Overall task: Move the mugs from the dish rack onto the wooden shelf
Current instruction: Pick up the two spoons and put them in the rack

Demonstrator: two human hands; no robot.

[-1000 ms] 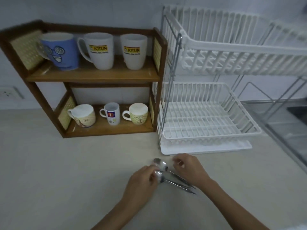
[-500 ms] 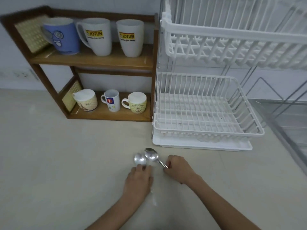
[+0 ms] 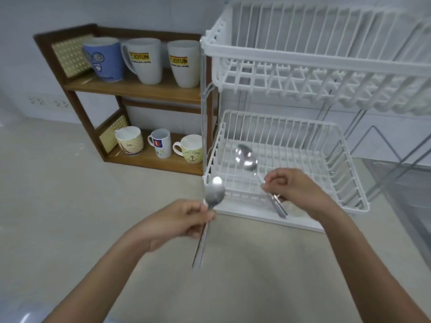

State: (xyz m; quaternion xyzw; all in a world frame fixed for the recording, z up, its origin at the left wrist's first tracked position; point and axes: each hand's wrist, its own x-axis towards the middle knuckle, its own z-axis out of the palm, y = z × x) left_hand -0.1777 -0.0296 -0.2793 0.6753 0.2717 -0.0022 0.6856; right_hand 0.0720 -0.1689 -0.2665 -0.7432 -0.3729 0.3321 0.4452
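The wooden shelf [image 3: 130, 88] stands at the back left. Its top board carries a blue mug [image 3: 105, 59] and two white JOTUN mugs [image 3: 144, 60]. Three small mugs [image 3: 161, 143] sit on the bottom board. The white two-tier dish rack [image 3: 256, 54] on the right holds no mugs. My left hand [image 3: 179, 220] grips a metal spoon [image 3: 214, 194] above the counter, in front of the rack's left corner. My right hand [image 3: 293, 190] holds other spoons [image 3: 247, 157] over the lower basket [image 3: 349, 183].
A beige counter [image 3: 70, 206] spreads across the front and left. A white drip tray [image 3: 303, 223] lies under the rack. A steel sink edge [image 3: 408, 194] runs along the right. Wall sockets [image 3: 49, 102] sit behind the shelf at the left.
Both hands lifted the spoons off the counter. The right hand moved up and right over the rack's lower basket, and the left hand rose with one spoon.
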